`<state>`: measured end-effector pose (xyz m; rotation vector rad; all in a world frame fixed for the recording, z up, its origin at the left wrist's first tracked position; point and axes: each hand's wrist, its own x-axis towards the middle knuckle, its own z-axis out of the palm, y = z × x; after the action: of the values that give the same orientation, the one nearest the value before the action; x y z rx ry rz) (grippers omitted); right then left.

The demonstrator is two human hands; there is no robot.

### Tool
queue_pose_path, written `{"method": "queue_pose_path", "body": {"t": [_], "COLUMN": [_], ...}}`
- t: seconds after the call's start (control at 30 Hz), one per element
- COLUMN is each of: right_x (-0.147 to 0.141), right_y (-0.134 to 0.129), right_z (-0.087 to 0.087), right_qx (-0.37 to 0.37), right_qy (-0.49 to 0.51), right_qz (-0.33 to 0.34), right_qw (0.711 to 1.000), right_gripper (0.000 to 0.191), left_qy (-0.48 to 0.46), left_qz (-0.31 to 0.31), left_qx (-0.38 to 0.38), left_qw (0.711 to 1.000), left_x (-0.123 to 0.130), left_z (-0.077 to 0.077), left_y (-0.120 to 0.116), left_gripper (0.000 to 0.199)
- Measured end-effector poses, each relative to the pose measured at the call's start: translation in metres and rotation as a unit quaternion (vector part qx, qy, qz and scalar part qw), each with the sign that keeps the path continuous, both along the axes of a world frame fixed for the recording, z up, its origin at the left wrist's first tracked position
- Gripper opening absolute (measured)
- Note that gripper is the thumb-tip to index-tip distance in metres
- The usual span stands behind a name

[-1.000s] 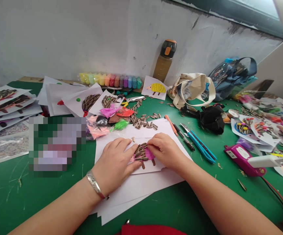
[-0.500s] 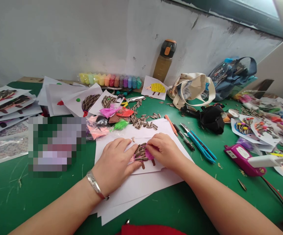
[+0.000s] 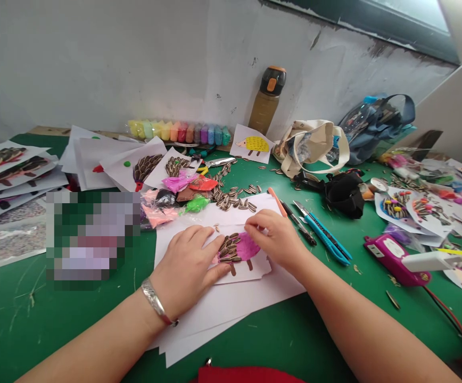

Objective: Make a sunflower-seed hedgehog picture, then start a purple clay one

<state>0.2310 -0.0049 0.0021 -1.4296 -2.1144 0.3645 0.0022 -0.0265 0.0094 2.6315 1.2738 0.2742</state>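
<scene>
The card [image 3: 249, 248] lies on white sheets [image 3: 203, 308], its left side under the left hand [image 3: 191, 252], thumb and forefinger apart beside the seeds [image 3: 230, 248]. Fingertips of the right hand [image 3: 277, 239] bunch together by the card's pink end; whether they grip anything, I can't tell.

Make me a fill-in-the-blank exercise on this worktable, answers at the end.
1. A silver bracelet circles the person's ____ wrist.
2. Near the right hand, the pink shape is partly covered with striped sunflower ____.
3. The animal on the card below the bottle is mainly ____.
4. The table has a surface coloured ____.
Missing words: left; seeds; yellow; green.
</scene>
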Motion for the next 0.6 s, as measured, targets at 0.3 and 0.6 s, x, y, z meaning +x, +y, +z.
{"method": "queue_pose_path", "body": {"t": [0.3,0.6], "right_x": [0.019,0.019], "right_y": [0.033,0.030], "right_z": [-0.023,-0.022], "right_qx": [0.074,0.074], "right_qy": [-0.060,-0.116], "right_qz": [-0.054,-0.045], "right_qw": [0.994,0.989], "right_gripper": [0.026,0.027], "left_qy": [-0.001,-0.009], "left_qz": [0.006,0.003], "left_qx": [0.003,0.005], "left_qw": [1.000,1.000], "left_x": [0.000,0.000], "left_z": [0.000,0.001], "left_y": [0.000,-0.001], "left_gripper": [0.044,0.044]}}
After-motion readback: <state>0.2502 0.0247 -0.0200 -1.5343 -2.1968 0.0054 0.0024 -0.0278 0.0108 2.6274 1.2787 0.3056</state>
